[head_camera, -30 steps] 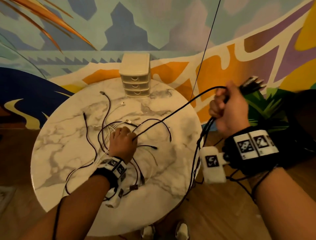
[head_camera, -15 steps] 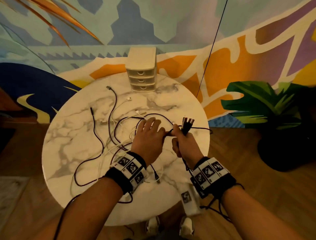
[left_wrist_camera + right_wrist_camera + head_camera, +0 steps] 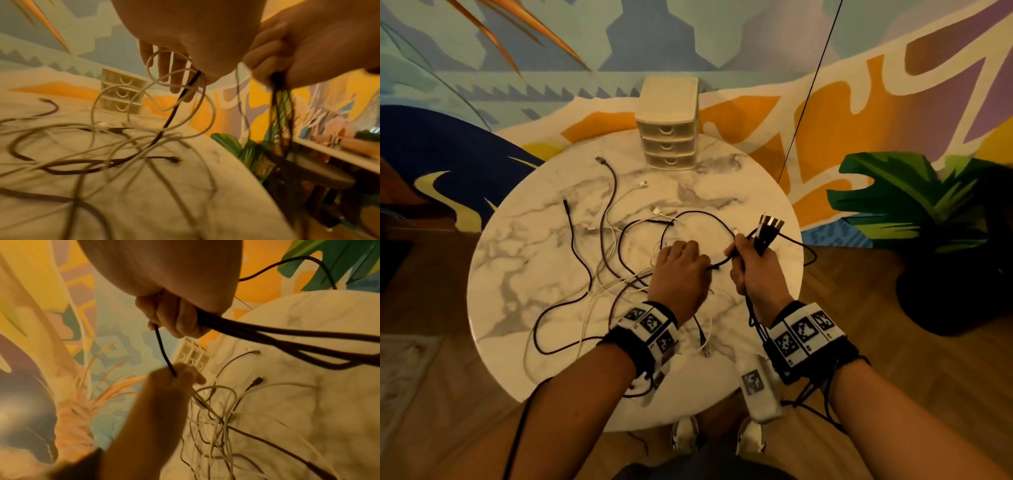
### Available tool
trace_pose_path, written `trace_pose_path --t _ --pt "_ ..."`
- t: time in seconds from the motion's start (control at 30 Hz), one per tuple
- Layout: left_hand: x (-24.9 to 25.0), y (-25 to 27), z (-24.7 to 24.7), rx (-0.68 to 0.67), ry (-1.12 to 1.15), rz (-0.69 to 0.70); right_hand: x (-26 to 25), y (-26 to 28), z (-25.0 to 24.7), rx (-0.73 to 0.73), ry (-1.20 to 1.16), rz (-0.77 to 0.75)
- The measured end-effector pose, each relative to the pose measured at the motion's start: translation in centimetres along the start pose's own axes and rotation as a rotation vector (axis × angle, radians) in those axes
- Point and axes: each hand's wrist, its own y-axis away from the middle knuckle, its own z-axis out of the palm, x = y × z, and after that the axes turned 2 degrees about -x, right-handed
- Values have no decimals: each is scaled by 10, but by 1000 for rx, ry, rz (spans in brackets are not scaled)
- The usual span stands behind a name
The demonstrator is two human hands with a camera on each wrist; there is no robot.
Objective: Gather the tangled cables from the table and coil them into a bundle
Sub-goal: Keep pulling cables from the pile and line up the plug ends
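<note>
Black and white cables [image 3: 613,260] lie tangled across the round marble table [image 3: 517,274]. My right hand [image 3: 746,255] grips a bundle of black cables [image 3: 267,332] above the table's right side; their plugs [image 3: 769,224] stick up out of the fist and the rest hangs below my wrist. My left hand [image 3: 697,258] is just to its left and pinches one black cable [image 3: 162,350] that runs straight up into the right fist. White loops [image 3: 164,91] hang under the left fingers [image 3: 174,65]. In the left wrist view the right hand [image 3: 308,48] sits close beside it.
A small cream three-drawer unit [image 3: 669,123] stands at the table's far edge. A dark potted plant [image 3: 935,222] sits on the floor to the right. A thin black line [image 3: 808,92] hangs down behind the table. My shoes [image 3: 685,433] are under the near edge.
My right hand swung in from far right, off the table, to beside the left hand. The left hand lifted off the tangle and took the black cable near the right fist.
</note>
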Motion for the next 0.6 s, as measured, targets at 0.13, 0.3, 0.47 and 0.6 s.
trace_pose_path --t 0.13,0.3,0.47,0.6 --pt "-44 -18 -11 -3 -44 -61 -32 1 -12 49 -160 -103" --pt "-62 -8 9 -47 -112 -93 -61 -8 -40 173 -354 -196" --pt "-65 14 43 -170 -25 -168 -48 -11 -65 244 -411 -152" --pt "-54 5 25 -59 83 -235 -23 -2 -60 193 -401 -55"
